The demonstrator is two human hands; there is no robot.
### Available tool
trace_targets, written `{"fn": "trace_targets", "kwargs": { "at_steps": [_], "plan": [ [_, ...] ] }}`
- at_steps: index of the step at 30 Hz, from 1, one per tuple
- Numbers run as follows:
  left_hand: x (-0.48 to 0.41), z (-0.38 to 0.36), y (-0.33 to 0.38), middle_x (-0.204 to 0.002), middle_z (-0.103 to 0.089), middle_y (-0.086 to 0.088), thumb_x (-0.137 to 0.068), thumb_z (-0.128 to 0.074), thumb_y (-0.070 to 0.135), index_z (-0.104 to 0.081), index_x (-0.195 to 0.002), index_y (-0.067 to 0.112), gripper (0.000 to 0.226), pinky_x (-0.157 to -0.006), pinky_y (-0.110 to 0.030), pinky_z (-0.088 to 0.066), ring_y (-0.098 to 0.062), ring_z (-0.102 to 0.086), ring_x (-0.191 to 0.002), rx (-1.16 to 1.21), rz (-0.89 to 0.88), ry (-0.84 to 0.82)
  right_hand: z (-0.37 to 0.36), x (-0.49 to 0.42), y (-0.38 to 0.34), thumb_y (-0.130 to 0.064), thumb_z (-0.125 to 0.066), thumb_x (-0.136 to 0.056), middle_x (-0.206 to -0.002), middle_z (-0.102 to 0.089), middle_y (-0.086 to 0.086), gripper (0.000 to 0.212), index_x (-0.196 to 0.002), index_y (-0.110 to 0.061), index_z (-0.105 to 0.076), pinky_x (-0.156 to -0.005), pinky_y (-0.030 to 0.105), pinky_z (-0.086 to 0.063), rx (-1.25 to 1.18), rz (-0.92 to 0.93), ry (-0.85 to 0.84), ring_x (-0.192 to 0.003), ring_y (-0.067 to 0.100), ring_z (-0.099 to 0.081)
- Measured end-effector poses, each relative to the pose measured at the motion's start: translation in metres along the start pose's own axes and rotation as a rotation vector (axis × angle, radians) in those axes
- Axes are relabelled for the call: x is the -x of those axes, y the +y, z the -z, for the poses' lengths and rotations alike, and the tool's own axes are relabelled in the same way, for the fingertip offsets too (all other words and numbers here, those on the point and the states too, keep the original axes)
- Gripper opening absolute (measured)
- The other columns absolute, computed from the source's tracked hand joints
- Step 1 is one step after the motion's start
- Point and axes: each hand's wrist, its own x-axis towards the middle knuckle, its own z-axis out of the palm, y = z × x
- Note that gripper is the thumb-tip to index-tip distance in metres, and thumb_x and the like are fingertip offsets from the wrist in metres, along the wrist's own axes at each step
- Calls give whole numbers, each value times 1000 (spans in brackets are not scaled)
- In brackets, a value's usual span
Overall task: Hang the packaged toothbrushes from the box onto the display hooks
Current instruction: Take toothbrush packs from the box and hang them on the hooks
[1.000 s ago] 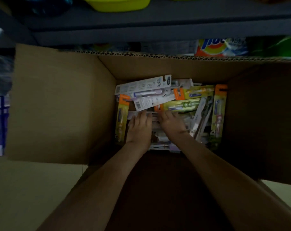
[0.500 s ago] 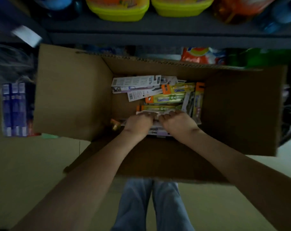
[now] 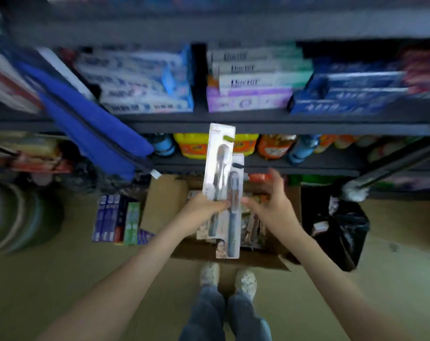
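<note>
Because the whole view is smeared with blur, the print on the two packaged toothbrushes (image 3: 219, 166) is coming out unreadable, and their lower ends are partly disappearing behind the fingers and blending into the clutter below. They are standing upright in the air above the box (image 3: 164, 200), one pack overlapping the other, the nearer one sitting lower, toward five o'clock of the first.

More packs (image 3: 254, 225) are lying inside the box, too blurred and too hidden to count. Part of the box's near side is also hiding behind the held packs and the forearms.

The left hand (image 3: 200, 207) is clamping both packs at about mid-length. The right hand (image 3: 273, 207), at three o'clock of the packs, is spreading its fingers loosely and gripping nothing. Its thumb tip is hovering just beside the nearer pack's edge, and I cannot tell whether it is touching.

Outward, toothpaste cartons (image 3: 115, 220) are lying on the floor (image 3: 49, 279) at nine o'clock of the box, and one black bag (image 3: 341, 230) is slumping at three o'clock. Two shoes (image 3: 210, 275) are showing at six o'clock. At twelve o'clock, shelves (image 3: 258, 121) are carrying three stacks of cartons (image 3: 253, 80), with blue fabric (image 3: 93, 124) draping across at ten o'clock.
</note>
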Motion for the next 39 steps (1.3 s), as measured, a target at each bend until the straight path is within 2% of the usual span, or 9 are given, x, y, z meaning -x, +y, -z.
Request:
{"fn": "trace_targets", "kwargs": {
  "at_steps": [4, 7, 14, 18, 24, 28, 33, 36, 39],
  "plan": [
    [47, 11, 68, -102, -71, 6, -86, -67, 3, -65, -99, 30, 30, -93, -32, -52, -15, -66, -102, 141, -182, -57, 23, 3, -67, -23, -67, -88, -118, -65, -2, 39, -124, -18, -53, -93, 33, -52, -242, -4, -159, -109, 15, -62],
    [68, 22, 105, -108, -71, 0, -88, -63, -1, -65, -108, 24, 32, -97, -37, -50, -19, -65, -107, 190, -253, -98, 45, 2, -117, -11, -61, -92, -97, -71, -1, 13, -104, -16, -63, -74, 21, -55, -337, 110, -174, -89, 11, -68],
    [97, 68, 182, -108, -72, -3, -86, -70, 15, -65, -118, 18, 32, -98, -44, -49, -19, -67, -104, 154, -411, -1, 85, -8, -211, -16, -55, -96, -97, -70, 5, 13, -105, -9, -61, -80, 35, -57, -369, 230, -17, -90, 19, -69],
    [115, 96, 229, -100, -74, 3, -85, -68, 5, -69, -97, 26, 24, -93, -33, -52, -13, -69, -95, 128, -586, 81, 101, -17, -268, -17, -59, -94, -96, -69, 6, 8, -99, -12, -60, -84, 39, -55, -368, 328, 69, -90, 20, -68],
    [124, 137, 303, -100, -74, 2, -84, -72, 15, -69, -102, 21, 20, -79, -18, -53, -9, -69, -94, 152, -796, 119, 128, -32, -344, -14, -59, -94, -93, -68, 6, 13, -105, -20, -58, -74, 35, -54, -387, 563, 233, -82, 16, -65],
    [132, 153, 360, -129, -61, -7, -54, -76, 75, -54, -131, 12, 102, -101, -48, -43, -22, -58, -118, 279, -835, 176, 160, -46, -389, -19, -55, -96, -94, -62, 26, 21, -112, -32, -60, -78, 52, -53, -246, 697, 330, -82, 39, -62],
    [148, 151, 410, -92, -75, -11, -94, -56, 38, -63, -115, 0, 44, -81, -40, -57, -21, -73, -81, 372, -964, 66, 216, -61, -432, -23, -53, -97, -80, -62, 1, 37, -134, -19, -52, -59, 13, -44, -95, 762, 532, -62, 0, -56],
    [148, 150, 428, -87, -74, -14, -96, -56, 25, -63, -108, 1, 28, -64, -33, -60, -23, -72, -71, 490, -1013, 90, 243, -61, -452, -26, -55, -97, -81, -52, -12, 46, -139, -36, -39, -73, 20, -44, 36, 786, 619, -71, 4, -52],
    [148, 146, 439, -84, -75, -11, -96, -56, 26, -63, -100, 10, 18, -70, -36, -60, -24, -72, -73, 530, -1032, 155, 262, -63, -465, -26, -54, -97, -95, -54, -9, 53, -147, -26, -36, -86, 26, -41, 148, 788, 620, -90, 15, -58]
  ]
}}
